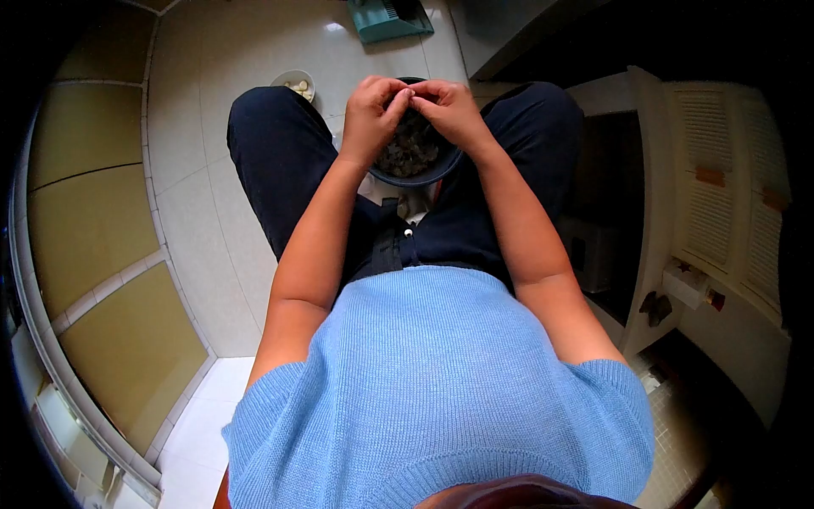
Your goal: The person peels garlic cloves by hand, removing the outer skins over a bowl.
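My left hand (371, 117) and my right hand (451, 112) meet at the fingertips, both closed in a pinch. Whatever is between the fingers is too small and covered to make out. Directly below them a round dark tub (413, 181) stands between my knees. Inside it lies a heap of dark, flaky scraps (410, 151), partly hidden by my hands. Beyond my left knee, a white bowl (310, 77) on the floor holds several small pale pieces (299, 87), which look like peeled cloves.
A teal dustpan (390, 24) lies on the tiled floor (191, 110) ahead. Olive-coloured panels (102, 199) run along the left. At the right stands a pale cabinet with slatted doors (705, 131), beside a dark recess (606, 195).
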Motion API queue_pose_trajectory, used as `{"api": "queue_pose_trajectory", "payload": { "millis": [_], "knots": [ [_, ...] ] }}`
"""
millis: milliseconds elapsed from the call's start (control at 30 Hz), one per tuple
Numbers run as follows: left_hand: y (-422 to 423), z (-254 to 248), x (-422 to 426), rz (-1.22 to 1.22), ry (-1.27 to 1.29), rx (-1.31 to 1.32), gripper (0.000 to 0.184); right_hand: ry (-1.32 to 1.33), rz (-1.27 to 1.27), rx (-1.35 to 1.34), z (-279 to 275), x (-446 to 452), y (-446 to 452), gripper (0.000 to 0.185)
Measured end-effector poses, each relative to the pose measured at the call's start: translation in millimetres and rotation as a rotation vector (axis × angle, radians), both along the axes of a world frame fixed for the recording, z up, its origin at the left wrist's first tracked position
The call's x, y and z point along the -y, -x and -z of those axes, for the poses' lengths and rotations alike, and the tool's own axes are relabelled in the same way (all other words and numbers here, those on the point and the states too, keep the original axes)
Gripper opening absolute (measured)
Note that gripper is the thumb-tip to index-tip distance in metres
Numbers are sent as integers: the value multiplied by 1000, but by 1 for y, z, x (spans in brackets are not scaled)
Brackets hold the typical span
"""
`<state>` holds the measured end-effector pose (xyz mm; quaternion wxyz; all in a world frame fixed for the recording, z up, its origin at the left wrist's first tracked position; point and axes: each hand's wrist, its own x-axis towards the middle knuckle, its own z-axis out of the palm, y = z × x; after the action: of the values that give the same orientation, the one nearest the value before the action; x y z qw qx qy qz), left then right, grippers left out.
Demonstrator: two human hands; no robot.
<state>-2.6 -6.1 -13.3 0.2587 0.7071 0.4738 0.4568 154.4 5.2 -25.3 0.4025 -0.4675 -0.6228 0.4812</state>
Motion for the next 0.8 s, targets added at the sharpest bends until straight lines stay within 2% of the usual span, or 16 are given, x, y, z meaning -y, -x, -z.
{"api": "queue_pose_trajectory", "payload": {
  "millis": [233,300,367,433,500,533,600,800],
  "knots": [
    [-3,11,-1,-5,107,132,13,-37,-23,47,-2,2,-1,20],
    [-3,17,-1,-8,268,282,15,-31,-26,39,-4,2,0,19],
    [-3,18,-1,-11,307,365,15,-24,-29,29,-6,4,1,19],
    [-4,6,2,-14,346,448,16,110,6,-129,-7,4,2,19],
    [-2,-5,4,-33,189,255,15,52,7,-61,-6,2,1,19],
    [-1,-5,4,-33,189,255,15,-6,7,6,-6,1,0,19],
    [2,-5,2,-6,14,32,12,-70,17,79,-6,3,-1,19],
    [0,-9,6,-43,72,-78,13,-242,6,268,-6,4,-1,17]
  ]
}}
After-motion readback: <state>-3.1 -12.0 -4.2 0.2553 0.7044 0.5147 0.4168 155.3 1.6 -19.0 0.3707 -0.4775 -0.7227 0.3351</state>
